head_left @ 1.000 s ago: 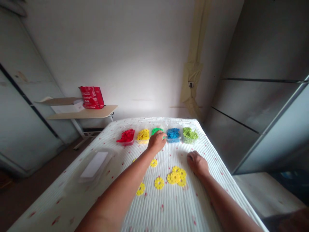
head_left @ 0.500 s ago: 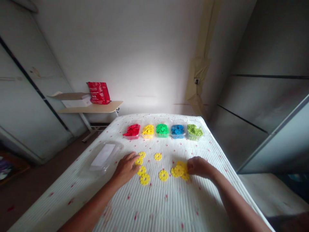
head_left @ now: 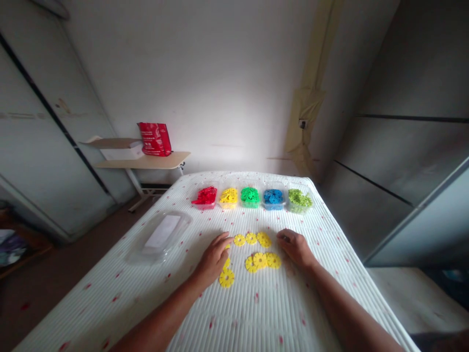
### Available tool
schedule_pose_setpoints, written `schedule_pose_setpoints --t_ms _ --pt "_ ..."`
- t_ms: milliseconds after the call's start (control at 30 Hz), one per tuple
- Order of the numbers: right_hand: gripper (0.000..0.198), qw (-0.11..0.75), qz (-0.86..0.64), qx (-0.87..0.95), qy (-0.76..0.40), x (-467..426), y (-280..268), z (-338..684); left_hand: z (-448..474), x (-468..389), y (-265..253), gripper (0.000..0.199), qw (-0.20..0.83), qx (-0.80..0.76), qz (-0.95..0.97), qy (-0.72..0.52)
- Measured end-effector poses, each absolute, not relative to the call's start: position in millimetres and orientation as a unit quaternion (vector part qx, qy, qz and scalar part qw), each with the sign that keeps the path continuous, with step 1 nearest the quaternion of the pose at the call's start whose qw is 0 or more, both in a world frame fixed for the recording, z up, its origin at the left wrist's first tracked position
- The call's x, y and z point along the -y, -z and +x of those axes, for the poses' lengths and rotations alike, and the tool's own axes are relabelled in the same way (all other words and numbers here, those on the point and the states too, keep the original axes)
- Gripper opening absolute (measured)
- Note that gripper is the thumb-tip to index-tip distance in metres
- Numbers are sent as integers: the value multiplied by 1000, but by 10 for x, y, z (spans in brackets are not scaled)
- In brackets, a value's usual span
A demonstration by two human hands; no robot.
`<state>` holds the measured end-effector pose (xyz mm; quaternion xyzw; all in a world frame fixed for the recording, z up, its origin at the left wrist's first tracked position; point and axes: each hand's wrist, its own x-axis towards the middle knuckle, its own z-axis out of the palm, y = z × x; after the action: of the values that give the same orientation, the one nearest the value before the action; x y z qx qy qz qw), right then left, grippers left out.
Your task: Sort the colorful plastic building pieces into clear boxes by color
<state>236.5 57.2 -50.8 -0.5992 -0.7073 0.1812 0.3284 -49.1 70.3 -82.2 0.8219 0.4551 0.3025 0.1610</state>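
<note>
My left hand [head_left: 214, 256] rests on the left side of the cloth, fingers stretched and a little apart. It partly covers some yellow notched flower-shaped discs, and one such disc [head_left: 226, 277] lies just below it. My right hand [head_left: 297, 246] is at the right with its fingers curled in. Whatever may be inside those fingers is hidden. Between the hands lies an upper row of yellow discs [head_left: 251, 238], whose right end [head_left: 264, 239] is an overlapping cluster near my right fingertips. Below it, overlapping yellow discs [head_left: 260, 260] form a second row.
Clear tubs hold red [head_left: 205, 196], yellow [head_left: 228, 196], green [head_left: 250, 196], blue [head_left: 274, 198] and light green pieces [head_left: 299, 199] along the far side. A clear plastic lid [head_left: 176, 244] with a white label lies left. A side table [head_left: 161, 161] carries a red bag [head_left: 156, 139].
The yellow discs that were scattered now lie closer together in two rows in the middle. My left hand has moved right; my right hand has moved slightly up and off the discs.
</note>
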Motion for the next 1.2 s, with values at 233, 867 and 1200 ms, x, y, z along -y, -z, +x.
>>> schedule_pose_setpoints --t_ms 233,867,1200 --pt "45 224 -614 743 -145 -621 418 2171 -483 -683 789 38 172 -463 805 -330" --pt "19 80 -620 776 -81 -843 347 1928 -626 -690 741 33 168 -503 767 -360" --pt "14 169 -612 712 -300 -1039 128 1828 -711 -779 739 28 183 -531 742 -366"
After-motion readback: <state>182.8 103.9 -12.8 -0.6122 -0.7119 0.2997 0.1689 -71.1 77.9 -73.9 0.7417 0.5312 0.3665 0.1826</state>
